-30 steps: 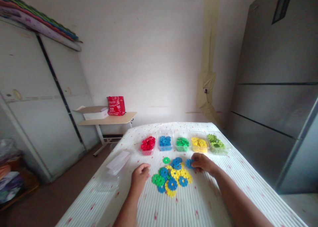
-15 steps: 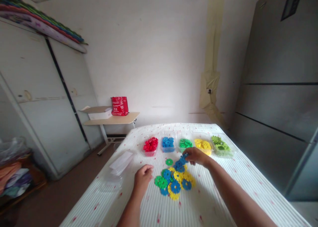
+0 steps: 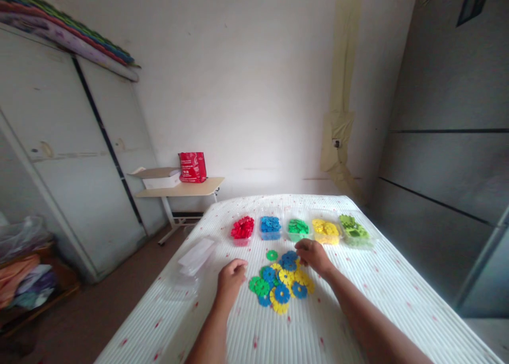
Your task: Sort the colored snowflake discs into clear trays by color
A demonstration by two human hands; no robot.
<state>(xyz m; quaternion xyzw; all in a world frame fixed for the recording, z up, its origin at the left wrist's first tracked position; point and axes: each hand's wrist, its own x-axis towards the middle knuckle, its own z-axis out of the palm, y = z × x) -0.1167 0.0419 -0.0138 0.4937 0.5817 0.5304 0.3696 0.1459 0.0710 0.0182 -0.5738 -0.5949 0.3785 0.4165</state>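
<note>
Blue disc (image 3: pixel 291 256) sits lower than moments ago, atop the pile (image 3: pixel 283 280) beside your right hand (image 3: pixel 313 255), its grip impossible to tell; your left hand (image 3: pixel 231 280), loosely curled, shows nothing held.

matt plastic discs (image 3: pixel 289 280); ribbed cloth cover (image 3: pixel 294 337); glossy bag (image 3: pixel 193 167)

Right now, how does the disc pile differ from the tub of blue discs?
The disc pile mixes blue, yellow and green; the tub of blue discs shows only blue. The pile lies spread on the cloth; the tub's discs sit within clear walls. The pile is close by, the tub farther back. Both include blue discs.
</note>
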